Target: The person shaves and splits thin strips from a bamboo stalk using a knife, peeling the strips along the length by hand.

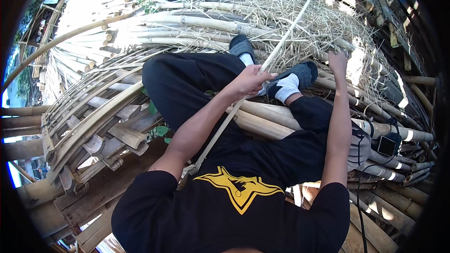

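A long, thin, pale bamboo strip (291,30) slants across the view, from the far upper right down past my lap to my left side. My left hand (253,80) is closed round it in front of my shins, thumb along the strip. Out to the right, my right hand (337,62) is curled closed over the straw-strewn bamboo, apart from the strip. Whether anything is in its fingers I cannot make out. Under my bent knees lie thick split bamboo pieces (262,121).
Dry straw-like shavings (323,28) cover the bamboo poles (197,19) ahead. On the left stands a slatted bamboo frame (110,107), with a bent pole (61,42) beyond it. A small black device with a screen (386,146) rests on poles at right, a dark cable (360,206) nearby.
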Tool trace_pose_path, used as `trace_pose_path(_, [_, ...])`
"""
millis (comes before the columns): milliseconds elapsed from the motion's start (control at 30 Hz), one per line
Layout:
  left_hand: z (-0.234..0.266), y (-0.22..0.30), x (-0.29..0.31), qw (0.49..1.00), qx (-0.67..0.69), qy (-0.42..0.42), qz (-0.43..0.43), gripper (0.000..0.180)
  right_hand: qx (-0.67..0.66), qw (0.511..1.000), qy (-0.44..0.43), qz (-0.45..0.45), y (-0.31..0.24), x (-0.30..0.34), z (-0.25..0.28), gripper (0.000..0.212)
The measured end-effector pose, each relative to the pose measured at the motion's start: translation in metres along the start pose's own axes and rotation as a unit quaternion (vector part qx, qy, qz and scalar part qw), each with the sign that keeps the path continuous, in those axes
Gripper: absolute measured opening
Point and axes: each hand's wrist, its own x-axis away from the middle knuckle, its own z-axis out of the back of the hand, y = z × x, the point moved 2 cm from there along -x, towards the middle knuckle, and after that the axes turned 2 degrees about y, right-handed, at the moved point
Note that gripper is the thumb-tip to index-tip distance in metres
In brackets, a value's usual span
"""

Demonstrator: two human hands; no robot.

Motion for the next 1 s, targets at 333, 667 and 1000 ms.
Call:
trace_pose_path(333, [0.016, 0.002, -0.013, 0.997, 0.022, 0.047, -0.052, 0.018, 0.065, 0.938, -0.197, 0.279, -0.119, 0.117, -0.05, 0.033])
trace_pose_path(667, [0.0, -0.003, -0.006, 0.996, -0.065, 0.034, -0.048, 0.026, 0.073, 0.949, -0.169, 0.256, -0.109, 0.118, -0.058, 0.027])
trace_pose_path(1000, [-0.017, -0.01, -0.003, 1.0, -0.001, -0.015, 0.006, 0.014, 0.139, 0.986, -0.01, 0.095, -0.035, 0.037, -0.03, 0.027])
